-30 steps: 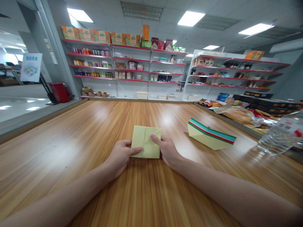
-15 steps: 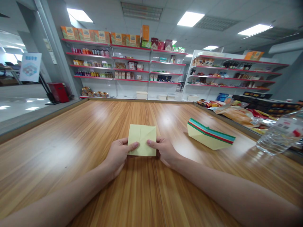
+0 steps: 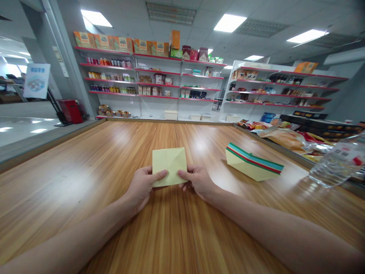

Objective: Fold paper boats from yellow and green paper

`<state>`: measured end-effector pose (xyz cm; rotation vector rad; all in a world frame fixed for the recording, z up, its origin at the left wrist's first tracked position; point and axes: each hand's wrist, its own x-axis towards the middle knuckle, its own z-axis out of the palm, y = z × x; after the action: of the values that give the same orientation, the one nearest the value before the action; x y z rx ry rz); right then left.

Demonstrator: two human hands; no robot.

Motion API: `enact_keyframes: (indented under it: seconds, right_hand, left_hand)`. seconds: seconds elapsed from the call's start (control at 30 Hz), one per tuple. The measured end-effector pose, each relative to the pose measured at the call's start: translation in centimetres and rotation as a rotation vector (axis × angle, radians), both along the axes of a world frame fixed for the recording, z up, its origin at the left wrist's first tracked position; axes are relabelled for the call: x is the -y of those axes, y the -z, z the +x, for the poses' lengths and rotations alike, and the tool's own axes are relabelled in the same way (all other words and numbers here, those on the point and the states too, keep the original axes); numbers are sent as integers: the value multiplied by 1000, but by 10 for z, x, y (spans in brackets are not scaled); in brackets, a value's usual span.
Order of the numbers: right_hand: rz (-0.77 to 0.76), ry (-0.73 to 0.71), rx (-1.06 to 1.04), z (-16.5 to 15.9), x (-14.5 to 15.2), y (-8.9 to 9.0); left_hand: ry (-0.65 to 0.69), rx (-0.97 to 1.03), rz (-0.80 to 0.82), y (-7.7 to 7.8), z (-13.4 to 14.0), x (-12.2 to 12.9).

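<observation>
A pale yellow folded paper square [image 3: 169, 161], with crease lines across its face, is held up just above the wooden table in the middle of the head view. My left hand [image 3: 144, 186] grips its lower left edge, thumb on the front and fingers behind. On the lower right edge, my right hand [image 3: 201, 182] pinches the same paper between thumb and fingers. The back of the paper and most of the fingertips are hidden. To the right lies a folded paper boat [image 3: 251, 163], pale yellow with green, blue, white and red stripes along its upper edge.
The wood-grain table [image 3: 108, 228] has a raised rim. A clear plastic bottle [image 3: 333, 161] stands at the right edge, near packaged snacks [image 3: 285, 137]. Beyond the table are shelves [image 3: 159, 95] of goods; a sign [image 3: 37, 81] and red box [image 3: 70, 111] are at left.
The paper square has risen slightly and shifted a little left, tilting so its right side is higher. More of my right fingers show beneath it. The paper boat has not moved.
</observation>
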<state>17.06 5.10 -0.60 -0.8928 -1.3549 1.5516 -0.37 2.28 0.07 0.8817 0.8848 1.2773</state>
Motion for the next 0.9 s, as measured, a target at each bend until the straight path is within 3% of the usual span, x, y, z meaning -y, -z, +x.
enact_keyframes:
  seconds: [0.23, 0.43, 0.67, 0.73, 0.8, 0.9]
  right_hand:
    - [69, 143, 93, 0, 5, 0]
    - [137, 206, -81, 0, 1, 0]
    - [-154, 99, -256, 2, -4, -5]
    - [-159, 150, -264, 1, -5, -4]
    - [-78, 176, -218, 2, -4, -2]
    - [41, 15, -13, 2, 0, -1]
  left_hand:
    - [23, -22, -3, 0, 3, 3]
    - [94, -201, 35, -6, 4, 8]
    - [160, -168, 47, -7, 7, 10]
    - [91, -115, 29, -4, 5, 5]
    - [-76, -52, -18, -2, 1, -2]
    - [-319, 40, -92, -1, -5, -12]
